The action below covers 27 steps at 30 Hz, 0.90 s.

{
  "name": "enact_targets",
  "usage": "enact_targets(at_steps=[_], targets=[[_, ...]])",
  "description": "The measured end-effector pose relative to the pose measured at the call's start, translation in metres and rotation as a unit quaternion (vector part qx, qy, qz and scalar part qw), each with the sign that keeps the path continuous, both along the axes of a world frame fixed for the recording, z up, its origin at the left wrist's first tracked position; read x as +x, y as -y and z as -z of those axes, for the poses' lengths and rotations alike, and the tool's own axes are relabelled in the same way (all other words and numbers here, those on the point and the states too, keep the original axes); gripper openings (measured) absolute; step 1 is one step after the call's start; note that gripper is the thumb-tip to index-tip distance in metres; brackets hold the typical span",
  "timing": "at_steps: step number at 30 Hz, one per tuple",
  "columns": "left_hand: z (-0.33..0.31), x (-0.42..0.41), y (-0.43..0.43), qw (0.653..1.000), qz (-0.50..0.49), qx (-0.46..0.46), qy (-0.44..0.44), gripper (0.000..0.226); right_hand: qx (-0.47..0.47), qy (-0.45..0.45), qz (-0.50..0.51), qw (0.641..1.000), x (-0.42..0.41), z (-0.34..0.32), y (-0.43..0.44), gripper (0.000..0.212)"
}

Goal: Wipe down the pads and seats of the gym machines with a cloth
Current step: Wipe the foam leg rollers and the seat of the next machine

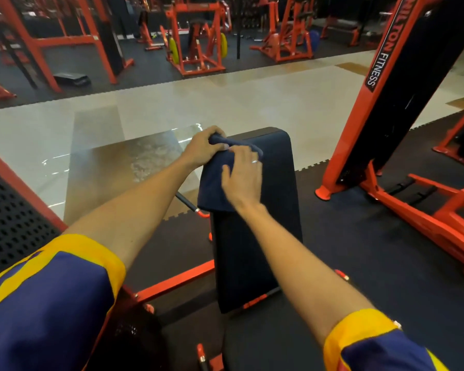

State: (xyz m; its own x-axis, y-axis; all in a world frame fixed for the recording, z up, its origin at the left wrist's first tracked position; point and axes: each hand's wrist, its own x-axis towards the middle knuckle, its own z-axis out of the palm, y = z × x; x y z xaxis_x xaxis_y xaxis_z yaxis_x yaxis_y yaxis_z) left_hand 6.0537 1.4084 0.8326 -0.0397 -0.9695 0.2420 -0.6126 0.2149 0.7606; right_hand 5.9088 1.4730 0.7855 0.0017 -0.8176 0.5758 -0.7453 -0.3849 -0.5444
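From the head camera, a dark blue cloth (211,183) drapes over the top left edge of a black pad (271,215). The left hand (202,150) grips the cloth's bunched upper end, fingers curled round it. The right hand (243,176) presses flat on the cloth, fingers straight.

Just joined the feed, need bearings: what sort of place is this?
A gym, almost certainly: orange-framed weight machines stand across the floor, one carrying yellow weight plates, the near upright reads Hilton Fitness, and a black padded bench sits close in front.
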Motion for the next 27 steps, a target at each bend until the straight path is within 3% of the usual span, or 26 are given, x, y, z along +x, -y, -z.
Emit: enact_targets(at_steps=[4,6,9,13,16,21,25,27], targets=[[0.002,0.001,0.023,0.997,0.048,0.055,-0.038,0.017,0.099,0.022,0.005,0.995,0.044,0.030,0.012,0.089],[0.001,-0.001,0.022,0.992,0.068,0.083,-0.062,0.031,0.103,0.013,0.036,0.994,0.057,0.037,0.021,0.096],[0.007,0.000,0.032,0.982,0.091,0.103,-0.131,0.044,0.050,0.019,0.085,0.995,0.065,0.042,0.040,0.081],[0.025,0.003,0.042,0.982,0.088,0.097,-0.136,0.041,0.011,0.016,0.072,0.997,0.033,0.044,0.069,0.065],[0.049,0.004,0.050,0.996,0.080,-0.012,-0.037,0.041,0.023,0.056,0.125,0.990,-0.020,0.033,0.111,0.064],[0.064,0.003,0.058,0.992,0.062,-0.104,-0.037,0.044,0.047,0.103,0.144,0.983,-0.039,0.017,0.136,0.053],[0.065,-0.001,0.055,0.990,0.043,-0.132,-0.039,0.041,-0.019,0.025,0.060,0.998,0.017,0.025,0.099,0.047],[0.068,-0.002,0.051,0.988,0.028,-0.143,-0.044,0.039,-0.032,-0.054,0.038,0.997,0.005,0.024,0.098,0.050]])
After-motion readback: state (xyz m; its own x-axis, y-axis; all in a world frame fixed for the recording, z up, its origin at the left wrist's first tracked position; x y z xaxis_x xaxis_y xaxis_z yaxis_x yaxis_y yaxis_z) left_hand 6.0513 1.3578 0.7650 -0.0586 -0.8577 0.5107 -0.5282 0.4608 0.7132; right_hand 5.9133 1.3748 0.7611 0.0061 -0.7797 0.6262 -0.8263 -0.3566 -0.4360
